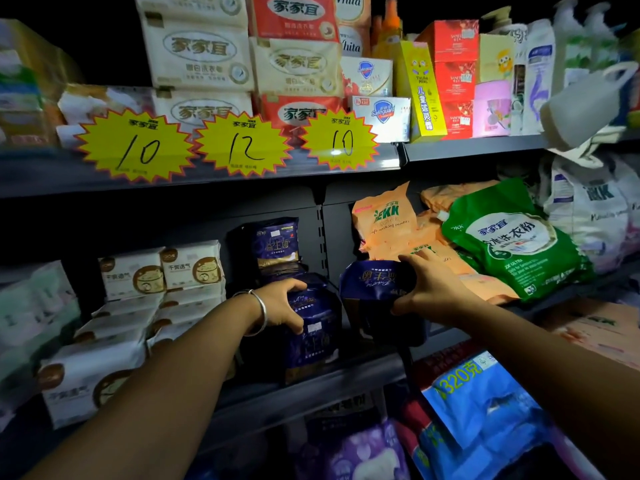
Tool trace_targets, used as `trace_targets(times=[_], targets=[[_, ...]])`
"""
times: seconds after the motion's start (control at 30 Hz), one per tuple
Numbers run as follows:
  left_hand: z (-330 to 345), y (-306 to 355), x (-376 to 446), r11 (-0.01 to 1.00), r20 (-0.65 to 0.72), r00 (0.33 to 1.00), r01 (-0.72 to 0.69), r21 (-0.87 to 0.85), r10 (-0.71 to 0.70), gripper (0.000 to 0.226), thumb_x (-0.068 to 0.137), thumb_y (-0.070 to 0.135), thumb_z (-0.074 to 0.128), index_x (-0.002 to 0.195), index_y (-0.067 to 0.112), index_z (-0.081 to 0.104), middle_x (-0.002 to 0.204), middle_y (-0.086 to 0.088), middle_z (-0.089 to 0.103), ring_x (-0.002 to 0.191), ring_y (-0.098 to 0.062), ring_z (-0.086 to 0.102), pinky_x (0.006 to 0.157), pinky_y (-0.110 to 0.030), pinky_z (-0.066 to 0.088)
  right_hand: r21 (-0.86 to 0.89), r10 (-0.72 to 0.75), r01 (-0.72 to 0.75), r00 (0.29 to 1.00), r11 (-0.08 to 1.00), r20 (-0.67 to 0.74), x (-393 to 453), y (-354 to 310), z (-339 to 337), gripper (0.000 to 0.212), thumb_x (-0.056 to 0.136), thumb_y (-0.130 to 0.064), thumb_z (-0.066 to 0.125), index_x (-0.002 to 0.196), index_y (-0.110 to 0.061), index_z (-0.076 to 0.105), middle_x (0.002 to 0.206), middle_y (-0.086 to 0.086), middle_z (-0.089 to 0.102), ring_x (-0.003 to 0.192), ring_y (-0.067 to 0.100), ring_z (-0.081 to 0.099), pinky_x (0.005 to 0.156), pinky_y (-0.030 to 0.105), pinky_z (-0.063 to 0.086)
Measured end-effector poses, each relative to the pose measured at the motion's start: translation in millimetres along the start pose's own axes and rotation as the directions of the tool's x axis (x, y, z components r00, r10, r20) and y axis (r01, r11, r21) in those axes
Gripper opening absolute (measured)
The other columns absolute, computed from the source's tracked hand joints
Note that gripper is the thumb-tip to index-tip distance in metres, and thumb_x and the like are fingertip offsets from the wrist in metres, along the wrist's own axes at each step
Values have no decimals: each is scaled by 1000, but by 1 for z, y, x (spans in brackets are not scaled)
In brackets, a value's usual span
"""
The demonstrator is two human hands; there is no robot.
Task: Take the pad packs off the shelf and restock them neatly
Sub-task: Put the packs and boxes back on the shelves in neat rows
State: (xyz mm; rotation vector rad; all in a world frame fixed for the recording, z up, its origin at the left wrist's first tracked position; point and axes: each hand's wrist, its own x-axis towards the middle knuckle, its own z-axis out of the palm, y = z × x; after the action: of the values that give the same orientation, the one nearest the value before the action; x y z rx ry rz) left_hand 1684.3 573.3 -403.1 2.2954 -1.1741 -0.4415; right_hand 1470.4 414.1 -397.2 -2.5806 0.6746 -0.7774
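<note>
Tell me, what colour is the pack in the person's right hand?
Dark navy blue with pale lettering, seen in the head view: the pad pack held by the right hand.

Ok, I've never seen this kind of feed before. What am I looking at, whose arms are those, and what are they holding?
There is no machine here. One camera sits on a person's head and looks forward and down, so the two bare arms are that person's own. They face a shop shelf. The left hand, with a bangle at the wrist, grips a dark blue pad pack standing on the shelf. The right hand holds a second dark blue pack, print upside down. Another blue pack stands behind, white packs lie stacked to the left, and orange bags and a green bag lie to the right.
</note>
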Motion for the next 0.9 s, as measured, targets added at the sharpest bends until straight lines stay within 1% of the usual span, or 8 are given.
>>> trace_targets(times=[0.1, 0.2, 0.3, 0.4, 0.6, 0.7, 0.8, 0.9], targets=[[-3, 0, 4, 998, 21, 999, 38, 46, -39, 87, 64, 8, 74, 140, 29, 36, 128, -4, 47, 107, -23, 56, 85, -33, 54, 14, -14, 14, 1000, 1000, -10, 5, -4, 0, 87, 60, -21, 84, 135, -7, 42, 124, 8, 42, 113, 24, 44, 97, 37, 43], [-5, 0, 6, 980, 22, 997, 65, 188, -70, 94, 59, 21, 75, 142, 32, 32, 139, -5, 37, 121, -26, 45, 98, -41, 48, 10, -39, 39, 999, 999, -26, 9, -11, 0, 85, 60, -20, 83, 133, -6, 43, 126, 9, 41, 113, 24, 43, 97, 37, 43], [-6, 3, 6, 935, 48, 995, 62, 348, -84, 92, 70, 26, 73, 147, 29, 23, 146, -5, 25, 132, -29, 30, 108, -44, 37, -4, -48, 48, 997, 999, -58, 16, -18, 1, 88, 60, -20, 83, 136, -7, 41, 128, 9, 39, 116, 24, 40, 97, 36, 42], [-11, 6, 8, 927, 60, 997, 15, 374, -41, 98, 69, 35, 78, 148, 23, 21, 149, -5, 21, 136, -30, 25, 111, -44, 33, -36, -76, 72, 990, 997, -122, 27, -27, -2, 92, 61, -21, 82, 140, -8, 36, 130, 9, 37, 118, 24, 36, 98, 31, 39], [-30, 21, 8, 986, -126, 980, -162, -41, 156, 116, 68, 27, 83, 151, 21, 3, 149, -4, 33, 132, -22, 39, 112, -38, 33, 58, -137, 149, 976, 987, -169, 47, -42, 0, 95, 63, -17, 83, 143, -7, 32, 133, 8, 38, 123, 23, 38, 102, 29, 36], [-37, 24, 16, 949, -148, 972, -214, -231, 183, 119, 53, 28, 87, 147, 25, 15, 137, -4, 50, 120, -18, 50, 106, -34, 40, 194, -136, 162, 981, 968, -140, 59, -47, 8, 102, 61, -12, 84, 146, -8, 28, 135, 8, 39, 126, 22, 39, 108, 30, 35], [-41, 22, 22, 872, -173, 958, -279, -402, 227, 76, 68, -2, 78, 134, 9, 42, 108, -4, 64, 102, -21, 60, 79, -23, 55, 446, -87, 120, 992, 887, -93, 74, -48, 19, 108, 55, -10, 86, 146, -11, 28, 134, 10, 45, 122, 25, 48, 105, 42, 42], [-46, 15, 27, 806, -197, 962, -266, -529, 188, 53, 76, -6, 70, 124, 1, 52, 93, -8, 66, 84, -23, 64, 72, -31, 57, 603, -43, 80, 996, 794, -76, 85, -50, 27, 102, 59, -10, 86, 145, -11, 30, 129, 6, 51, 116, 23, 54, 102, 41, 46]])
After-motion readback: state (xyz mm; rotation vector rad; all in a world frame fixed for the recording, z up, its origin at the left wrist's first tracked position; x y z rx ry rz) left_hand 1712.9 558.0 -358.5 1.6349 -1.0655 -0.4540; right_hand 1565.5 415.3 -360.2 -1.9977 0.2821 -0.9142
